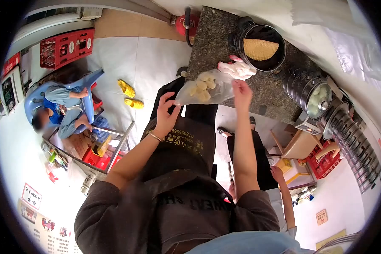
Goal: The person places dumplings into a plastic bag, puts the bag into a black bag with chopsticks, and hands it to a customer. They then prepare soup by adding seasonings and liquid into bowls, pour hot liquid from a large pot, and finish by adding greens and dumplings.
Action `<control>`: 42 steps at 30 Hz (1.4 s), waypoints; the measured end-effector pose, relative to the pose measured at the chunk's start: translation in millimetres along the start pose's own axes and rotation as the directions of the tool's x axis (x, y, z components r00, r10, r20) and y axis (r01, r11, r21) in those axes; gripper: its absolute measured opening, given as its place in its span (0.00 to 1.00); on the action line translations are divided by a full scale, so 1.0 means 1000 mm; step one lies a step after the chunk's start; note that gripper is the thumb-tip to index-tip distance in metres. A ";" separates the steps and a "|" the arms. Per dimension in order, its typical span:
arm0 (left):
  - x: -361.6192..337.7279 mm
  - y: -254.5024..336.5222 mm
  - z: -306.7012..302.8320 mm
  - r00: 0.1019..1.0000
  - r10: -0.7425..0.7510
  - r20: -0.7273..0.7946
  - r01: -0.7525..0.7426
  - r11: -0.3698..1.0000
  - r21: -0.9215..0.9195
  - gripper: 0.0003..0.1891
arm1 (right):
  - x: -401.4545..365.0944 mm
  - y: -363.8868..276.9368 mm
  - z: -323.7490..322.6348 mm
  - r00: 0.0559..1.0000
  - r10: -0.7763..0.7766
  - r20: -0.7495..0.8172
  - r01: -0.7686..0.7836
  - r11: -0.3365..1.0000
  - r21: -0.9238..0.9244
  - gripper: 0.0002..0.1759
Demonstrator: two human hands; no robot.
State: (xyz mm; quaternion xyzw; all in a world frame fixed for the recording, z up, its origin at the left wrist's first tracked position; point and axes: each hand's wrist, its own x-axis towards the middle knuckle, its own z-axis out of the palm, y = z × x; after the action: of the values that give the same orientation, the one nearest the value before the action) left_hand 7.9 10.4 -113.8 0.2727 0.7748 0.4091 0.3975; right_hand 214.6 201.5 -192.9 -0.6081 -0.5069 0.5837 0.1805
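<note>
The pale pieces [204, 88] are already inside the bag [221, 91], on the near side of the pot [279, 57]; I cannot tell if it is closed. The left hand's [167, 113] grip pinches one end, the right hand's [242, 92] the other. On the worktop [266, 94], gloves [239, 70] lie between bag and pot, with steamers [295, 86] right of the pot.
</note>
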 end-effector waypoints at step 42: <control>0.108 0.078 0.055 0.506 0.393 0.768 -0.335 0.910 -0.245 0.32 | -0.081 -0.145 -0.015 0.781 -0.544 0.306 0.606 0.542 -0.583 0.07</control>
State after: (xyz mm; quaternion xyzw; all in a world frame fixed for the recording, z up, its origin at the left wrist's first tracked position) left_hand 4.0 154.0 -109.2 0.5705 0.4223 0.3404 0.6167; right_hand 184.8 200.4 -29.0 -0.4043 -0.8553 0.3028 0.1151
